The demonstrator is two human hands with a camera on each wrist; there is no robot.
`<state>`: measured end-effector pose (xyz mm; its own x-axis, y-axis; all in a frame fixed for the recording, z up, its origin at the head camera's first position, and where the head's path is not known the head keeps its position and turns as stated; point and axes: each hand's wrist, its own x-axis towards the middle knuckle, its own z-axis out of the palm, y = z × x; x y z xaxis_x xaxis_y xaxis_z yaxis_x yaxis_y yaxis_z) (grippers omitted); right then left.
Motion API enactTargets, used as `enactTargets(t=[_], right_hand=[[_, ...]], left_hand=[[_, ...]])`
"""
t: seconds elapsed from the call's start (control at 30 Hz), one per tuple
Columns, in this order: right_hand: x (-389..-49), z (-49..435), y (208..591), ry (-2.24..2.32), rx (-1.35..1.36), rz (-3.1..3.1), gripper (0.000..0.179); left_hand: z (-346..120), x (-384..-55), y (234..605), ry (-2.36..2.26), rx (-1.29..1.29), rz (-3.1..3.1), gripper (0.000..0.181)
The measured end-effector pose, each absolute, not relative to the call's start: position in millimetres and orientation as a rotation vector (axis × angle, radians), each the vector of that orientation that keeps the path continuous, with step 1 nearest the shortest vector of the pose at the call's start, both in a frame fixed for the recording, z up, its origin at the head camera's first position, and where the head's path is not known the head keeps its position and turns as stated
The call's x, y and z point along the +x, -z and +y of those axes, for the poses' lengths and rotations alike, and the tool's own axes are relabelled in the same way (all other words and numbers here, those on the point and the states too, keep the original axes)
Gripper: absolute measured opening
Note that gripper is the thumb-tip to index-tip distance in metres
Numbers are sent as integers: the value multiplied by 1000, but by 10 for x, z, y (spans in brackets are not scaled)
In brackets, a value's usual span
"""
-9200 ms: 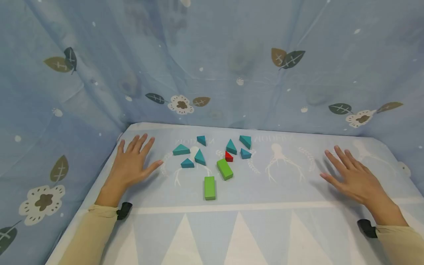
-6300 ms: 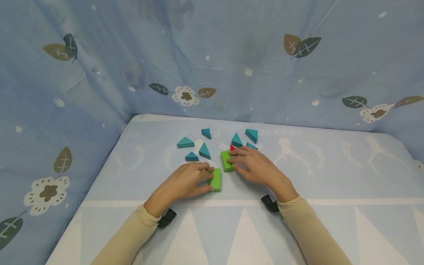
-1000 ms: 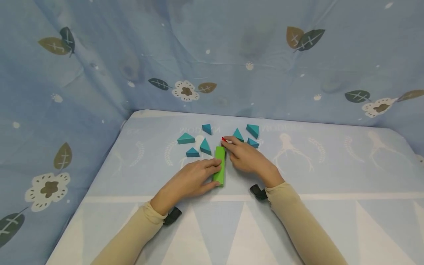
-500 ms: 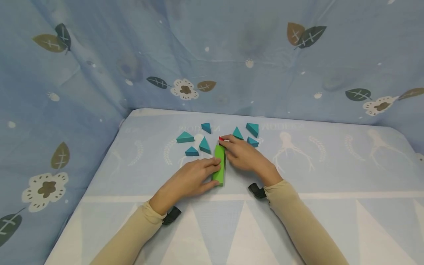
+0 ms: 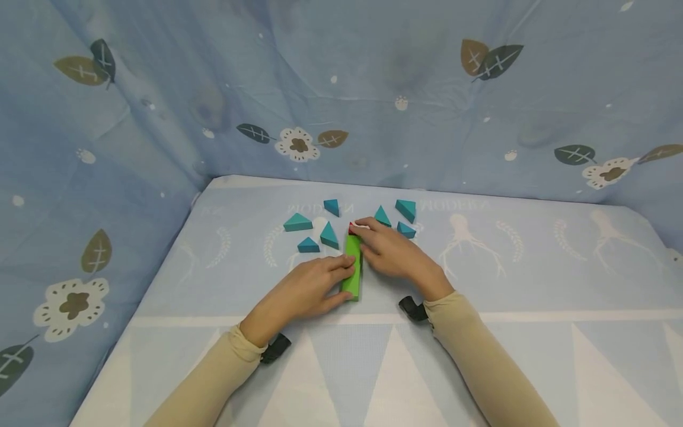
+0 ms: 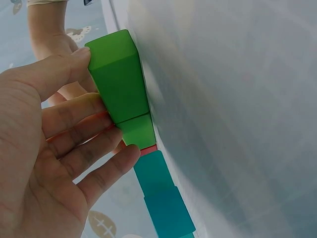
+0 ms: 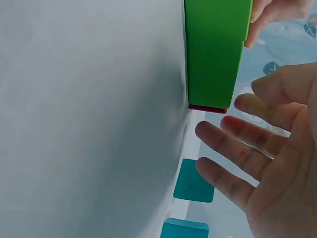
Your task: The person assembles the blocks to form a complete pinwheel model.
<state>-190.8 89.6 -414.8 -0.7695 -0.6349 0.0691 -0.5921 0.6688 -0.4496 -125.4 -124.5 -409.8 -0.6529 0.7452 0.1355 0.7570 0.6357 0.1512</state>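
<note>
Two green rectangular blocks lie end to end on the table, the near one (image 5: 351, 284) meeting the far one (image 5: 353, 244). My left hand (image 5: 309, 284) holds the near block, thumb at its near end and fingers along its left side. At the far end of the row sits a small red triangular block (image 5: 351, 229), mostly hidden behind green in the right wrist view. My right hand (image 5: 397, 252) touches it from the right with extended fingertips; its thumb stands apart from the red block in the right wrist view.
Left of the row lie several teal triangular blocks, the closest a tall one (image 5: 329, 236) and a flat one (image 5: 308, 245). Beyond my right hand are a teal triangle (image 5: 382, 216), another (image 5: 406, 209) and a blue one (image 5: 406, 230). A patterned curtain (image 5: 373, 118) rises behind the table.
The green blocks, separate at first, now stand in one line. Over the last second my right hand has shifted the red block slightly left, to the row's far end. My left hand has stayed put.
</note>
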Motion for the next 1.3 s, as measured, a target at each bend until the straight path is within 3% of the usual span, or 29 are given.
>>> enactTargets(t=[1.3], right_hand=[[-1896, 905, 4173, 682, -1078, 2794, 40]], left_hand=[[-1234, -1252, 4156, 293, -1271, -2762, 50]])
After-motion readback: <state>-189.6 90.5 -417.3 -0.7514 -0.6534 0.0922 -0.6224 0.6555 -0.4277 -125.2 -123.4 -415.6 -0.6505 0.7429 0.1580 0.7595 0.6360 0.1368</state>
